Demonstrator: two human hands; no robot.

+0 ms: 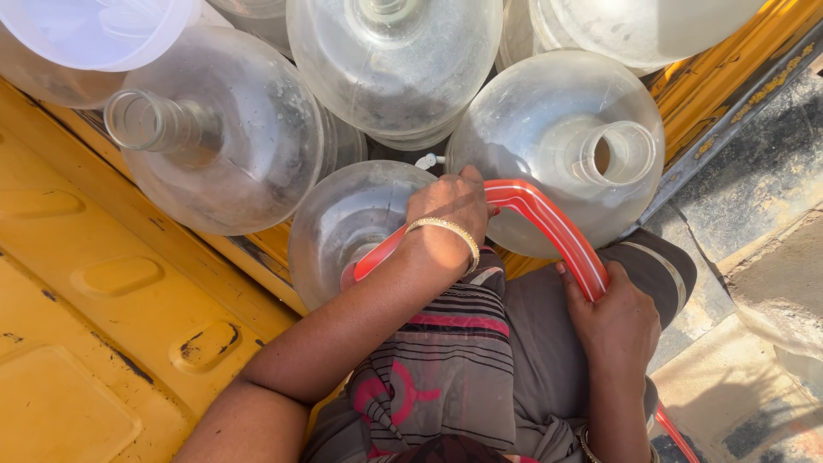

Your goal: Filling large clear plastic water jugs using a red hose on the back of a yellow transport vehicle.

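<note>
Left hand: the left hand is curled shut over the top of the red hose, at the bend where the hose turns down toward a jug mouth; a gold bangle sits on the wrist.
Right hand: the right hand is closed around the same hose lower down, gripping it from beneath, nearer the body.
Hose axis: the hose runs from the lower right, past the knee, up through the right hand, arcs over to the left hand, then drops left and down.
Hose end: the end goes into the near clear jug, just below and left of the left hand; the tip itself is blurred behind the plastic.
Nearer hand: the left hand is the one closest to that jug's opening, nearly touching its shoulder; the right hand is well apart from it.
Neighbouring jug: an open-necked jug lies on its side just right of the left hand, its mouth facing the camera, the hose crossing in front of it.
Other jugs: more clear jugs are packed behind.
Support: all rest against the yellow vehicle panel.
</note>
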